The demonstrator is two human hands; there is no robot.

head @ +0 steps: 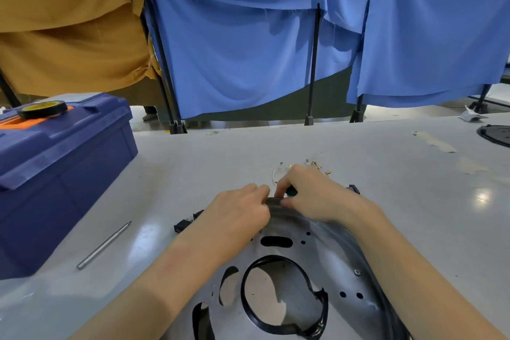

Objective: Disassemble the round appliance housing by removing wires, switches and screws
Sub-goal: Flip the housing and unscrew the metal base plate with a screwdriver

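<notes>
left grip point(240, 210) curled over the far rim of the housing point(328, 262); right grip point(311, 193) curled round a green handle point(290, 192), thumb on that same rim. the housing sat at the near edge of the tabletop point(386, 174), under both forearms. wires point(314, 165) lay just beyond the hands, switches point(183, 224) beside the left wrist, a rod point(103, 244) and toolbox point(55, 163) further left. open room lay to the right.

We sit at a pale grey table point(358, 152) whose glossy top throws back a bright patch of light point(483, 197). Behind it we see blue cloths point(242, 50) and a tan cloth point(69, 36) draped over black poles point(314, 63), with a light floor point(248, 121) showing beneath their hems.
</notes>
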